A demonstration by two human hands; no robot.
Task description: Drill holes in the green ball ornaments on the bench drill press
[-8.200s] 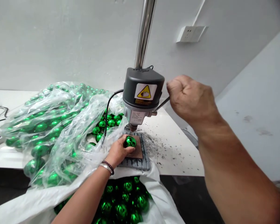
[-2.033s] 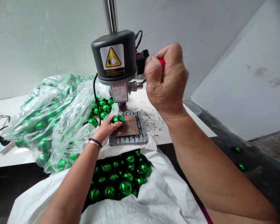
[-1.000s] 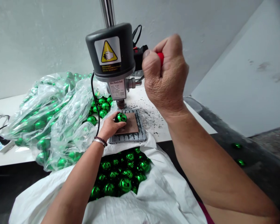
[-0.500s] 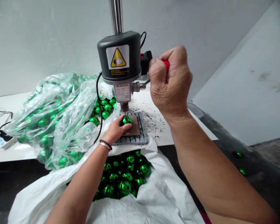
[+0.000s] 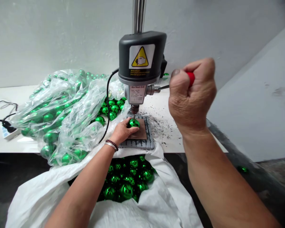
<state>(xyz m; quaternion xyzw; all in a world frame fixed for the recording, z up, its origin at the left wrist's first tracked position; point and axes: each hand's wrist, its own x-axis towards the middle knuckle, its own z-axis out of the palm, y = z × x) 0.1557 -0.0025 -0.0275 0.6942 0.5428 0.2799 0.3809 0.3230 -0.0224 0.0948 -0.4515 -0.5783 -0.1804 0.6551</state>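
"Well, where do we see the ball [image 5: 134, 123]?"

"Right under the bit [image 5: 134, 116], over the brown board [image 5: 142, 133] on the grey base [image 5: 150, 143]. Our left hand [image 5: 123, 131] pinches it between thumb and fingers, from its left side."

"Has the bit gone in?"

"We can't tell. Its tip looks to meet the ball's top, but whether a hole is started or finished is too small for us to make out. We'd judge this ball mid-turn: placed and steadied, not yet let go."

"And our right hand [image 5: 193, 98]?"

"Curled into a fist round the red knob [image 5: 191, 79] on the lever [image 5: 165, 87], to the right of the drill [image 5: 142, 74]."

"What about the rest?"

"We have loose balls [image 5: 113, 116] on the worktop [image 5: 160, 103], left of the drill, beside a clear bag [image 5: 73, 114] full of more. In front, below the worktop's edge, a white sack [image 5: 173, 202] lies open with many balls in it."

"Which of those are done?"

"We can't say; no holes show from here. The dark crumbs [image 5: 156, 119] beside the base suggest to us that some drilling is done, but how many balls are left we can't count."
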